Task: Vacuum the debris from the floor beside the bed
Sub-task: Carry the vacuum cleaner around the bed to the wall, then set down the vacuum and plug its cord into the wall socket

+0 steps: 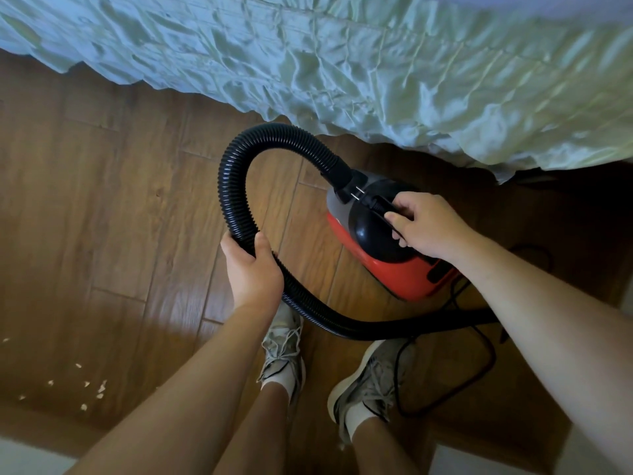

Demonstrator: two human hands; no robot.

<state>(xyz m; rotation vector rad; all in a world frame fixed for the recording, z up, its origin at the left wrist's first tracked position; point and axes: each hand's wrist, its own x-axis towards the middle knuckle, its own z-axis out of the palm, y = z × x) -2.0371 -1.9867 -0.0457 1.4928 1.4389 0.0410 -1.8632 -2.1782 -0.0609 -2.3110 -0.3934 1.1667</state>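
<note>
- Left hand point(251, 269) out in front, low and a bit left of centre, fingers curled shut around the hose point(236, 186), thumb up along the side, back of the hand facing up.
- Left forearm bare, running in diagonally from bottom left.
- Right hand point(426, 226) further forward and off to the right, palm down, fingers wrapped over the vacuum handle point(380, 207), thumb tucked underneath.
- Right forearm bare too, coming in from the lower right edge, wrist pretty much straight.
- Hands well apart, not touching each other.
- Both legs below, feet in grey sneakers point(371, 382).
</note>
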